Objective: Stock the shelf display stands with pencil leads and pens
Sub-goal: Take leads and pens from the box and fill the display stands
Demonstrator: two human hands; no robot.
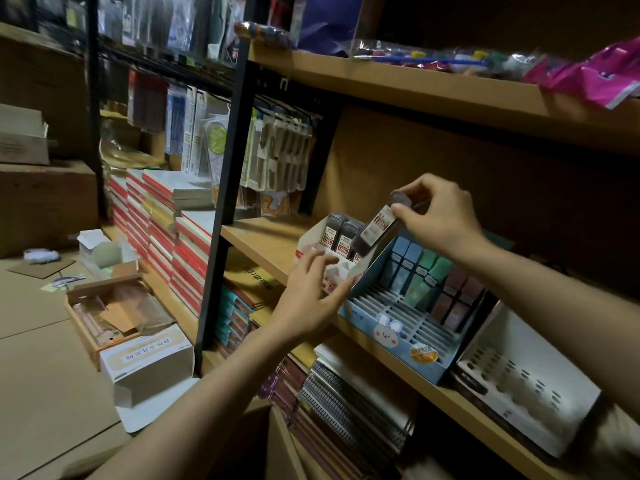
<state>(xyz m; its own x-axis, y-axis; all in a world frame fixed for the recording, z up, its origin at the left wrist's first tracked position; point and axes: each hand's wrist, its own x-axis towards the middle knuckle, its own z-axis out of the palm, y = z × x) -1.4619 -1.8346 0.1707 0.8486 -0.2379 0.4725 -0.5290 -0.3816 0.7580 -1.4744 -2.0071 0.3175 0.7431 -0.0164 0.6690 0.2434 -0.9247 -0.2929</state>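
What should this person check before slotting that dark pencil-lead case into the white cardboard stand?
1. Grip on the case: ok. The right hand pinches the dark pencil-lead case with the red-and-white label near its cap end.
2. Stand steadied: ok. The left hand rests on the front of the white cardboard display stand.
3. Free slot: ok. Empty front cells show behind the left fingers; two matching lead cases fill the back row.
4. Case alignment: not ok. It is tilted, not upright.
5. Neighbour clear: ok. The blue cardboard stand with the rabbit print sits beside it, apart from the case.
6. Slot depth: cannot tell.
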